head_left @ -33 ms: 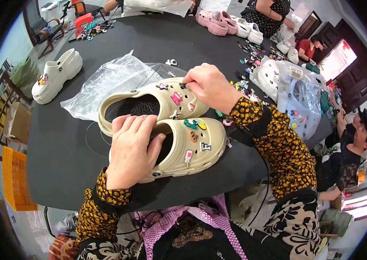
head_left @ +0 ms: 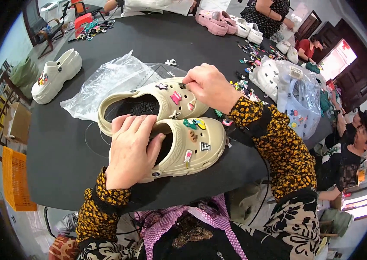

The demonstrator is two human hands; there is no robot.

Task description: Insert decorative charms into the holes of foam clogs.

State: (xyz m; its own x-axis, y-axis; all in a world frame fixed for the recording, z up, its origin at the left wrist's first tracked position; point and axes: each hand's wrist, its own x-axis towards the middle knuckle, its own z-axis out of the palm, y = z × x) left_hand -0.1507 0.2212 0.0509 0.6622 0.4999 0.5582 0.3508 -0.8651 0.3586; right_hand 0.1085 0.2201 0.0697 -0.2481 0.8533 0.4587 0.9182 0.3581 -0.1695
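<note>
A person's left hand (head_left: 132, 149) lies flat, fingers spread and grasping nothing, over the heel opening of the nearer beige foam clog (head_left: 190, 145). This clog rests on the round black bench (head_left: 62, 143), close to its near edge, long axis running left to right with the toe pointing right. Small coloured charms (head_left: 190, 124) dot its upper.

Just beyond the left hand sits the farther beige foam clog (head_left: 148, 104), side by side with the first and pointing the same way. The right hand (head_left: 209, 86) is at its toe, its grip pinched shut on a small dark charm (head_left: 182, 85) against the upper.

Behind the farther clog and partly under it lies a crumpled clear plastic bag (head_left: 114, 82). Left of the hands the bench is bare out to its edge. Farther left a white platform clog (head_left: 55, 76) stands alone. Right of the right hand are scattered loose charms (head_left: 252, 56) and a clear plastic bag of charms (head_left: 300, 99). At the far edge lie pink clogs (head_left: 216, 21).
</note>
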